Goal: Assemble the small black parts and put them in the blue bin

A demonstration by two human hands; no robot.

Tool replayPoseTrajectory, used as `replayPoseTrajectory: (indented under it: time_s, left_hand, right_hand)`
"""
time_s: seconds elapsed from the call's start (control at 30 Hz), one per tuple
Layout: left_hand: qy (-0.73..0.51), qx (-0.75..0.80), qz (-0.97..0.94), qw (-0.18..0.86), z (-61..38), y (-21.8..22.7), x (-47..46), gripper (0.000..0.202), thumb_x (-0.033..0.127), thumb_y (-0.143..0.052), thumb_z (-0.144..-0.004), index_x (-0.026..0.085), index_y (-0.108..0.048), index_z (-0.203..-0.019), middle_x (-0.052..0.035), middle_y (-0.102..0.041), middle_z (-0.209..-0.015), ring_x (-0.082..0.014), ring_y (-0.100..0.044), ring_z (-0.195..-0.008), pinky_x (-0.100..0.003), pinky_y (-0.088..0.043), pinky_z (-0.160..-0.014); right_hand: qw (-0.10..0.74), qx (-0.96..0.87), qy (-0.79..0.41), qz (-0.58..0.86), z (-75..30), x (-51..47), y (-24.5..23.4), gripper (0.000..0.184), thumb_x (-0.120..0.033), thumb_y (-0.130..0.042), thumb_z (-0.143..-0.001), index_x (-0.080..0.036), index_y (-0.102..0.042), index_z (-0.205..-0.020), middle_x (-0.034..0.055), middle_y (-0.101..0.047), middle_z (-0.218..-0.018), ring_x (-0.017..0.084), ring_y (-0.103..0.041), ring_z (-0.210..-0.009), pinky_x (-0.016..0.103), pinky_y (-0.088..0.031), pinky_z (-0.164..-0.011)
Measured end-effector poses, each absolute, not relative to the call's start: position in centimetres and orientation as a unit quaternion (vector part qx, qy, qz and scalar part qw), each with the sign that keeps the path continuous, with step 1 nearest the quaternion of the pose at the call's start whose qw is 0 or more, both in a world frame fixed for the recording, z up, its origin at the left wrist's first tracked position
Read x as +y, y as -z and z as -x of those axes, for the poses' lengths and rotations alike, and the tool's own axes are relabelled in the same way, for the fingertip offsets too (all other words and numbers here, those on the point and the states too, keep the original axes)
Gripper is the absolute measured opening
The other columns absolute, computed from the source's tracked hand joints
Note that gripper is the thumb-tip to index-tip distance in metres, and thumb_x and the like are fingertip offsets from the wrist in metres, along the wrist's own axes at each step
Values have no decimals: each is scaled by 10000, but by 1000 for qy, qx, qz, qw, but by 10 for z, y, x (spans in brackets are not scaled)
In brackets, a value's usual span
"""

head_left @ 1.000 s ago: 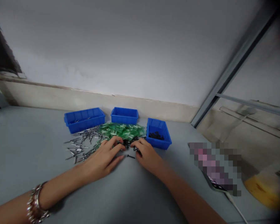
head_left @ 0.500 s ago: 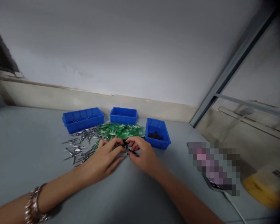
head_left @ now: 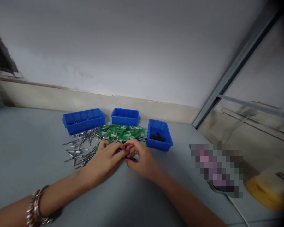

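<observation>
My left hand (head_left: 104, 162) lies on the grey table (head_left: 26, 148) with its fingers bent toward a small cluster of black screws (head_left: 129, 153) at the near edge of a pile of green plastic pieces (head_left: 120, 131). My right hand (head_left: 140, 157) meets it from the right, its fingers curled and pinched over the same black screws. Silver metal pins (head_left: 81, 145) lie scattered to the left of my left hand. A metal bracelet (head_left: 35, 206) sits on my left wrist.
Three blue bins stand behind the piles: a left bin (head_left: 84, 119) with a few pins, a middle bin (head_left: 125, 116), and a right bin (head_left: 159, 138) holding black screws. A blurred-out object (head_left: 216, 167) with a white cable and a yellow thing (head_left: 265, 189) lie at the right.
My right hand has moved left and closed over the black screws by my left fingertips. The single screw that lay loose between my hands is now under my right fingers.
</observation>
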State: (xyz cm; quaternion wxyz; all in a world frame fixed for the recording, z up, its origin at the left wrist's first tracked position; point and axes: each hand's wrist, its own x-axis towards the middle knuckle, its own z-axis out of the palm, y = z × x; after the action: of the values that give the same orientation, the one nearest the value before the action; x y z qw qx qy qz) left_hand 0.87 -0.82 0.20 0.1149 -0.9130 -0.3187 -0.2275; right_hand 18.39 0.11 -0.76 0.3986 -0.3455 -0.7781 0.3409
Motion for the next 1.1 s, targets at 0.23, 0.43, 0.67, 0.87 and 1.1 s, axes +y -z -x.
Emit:
replayPoseTrajectory:
  time_s: [0.23,0.43,0.67,0.87,1.1]
  left_hand:
    - [239,-312,912,117,-8,-3,-8,214,140,-356,-886,213,-538,-975,-54,-527,-947,-181,-498,-821,-349,-238,-735]
    - [238,-321,912,98,-9,-3,-8,200,174,-369,-894,219,-555,-950,-36,-537,-918,-170,-505,-795,-349,-234,-732]
    - [234,-322,915,70,-7,-2,-7,178,165,-407,-877,228,-555,-954,-21,-546,-940,-169,-512,-822,-338,-235,-739]
    - [224,-339,910,84,-4,-2,-6,170,177,-394,-877,221,-544,-944,-30,-555,-960,-169,-511,-832,-340,-242,-734]
    - [282,-349,885,120,-2,0,-4,126,185,-410,-882,218,-521,-929,-36,-555,-971,-162,-521,-850,-352,-255,-761]
  right_hand:
    - [393,-779,-352,339,-184,1,7,390,-76,-540,-647,-203,-473,-1010,8,-523,-862,90,-489,-702,226,-434,-655]
    - [385,-794,-338,326,-185,3,10,407,-57,-521,-639,-203,-466,-1015,2,-518,-827,98,-491,-720,226,-434,-664]
    - [378,-821,-283,322,-188,4,10,450,-26,-467,-643,-204,-466,-1056,0,-524,-839,95,-498,-740,224,-434,-697]
    - [373,-829,-227,349,-188,1,6,416,-15,-468,-666,-192,-498,-1041,17,-535,-874,115,-501,-809,249,-416,-750]
    - [353,-828,-226,371,-188,-3,-3,138,-181,-526,-795,-157,-567,-925,59,-581,-894,156,-519,-871,294,-410,-781]
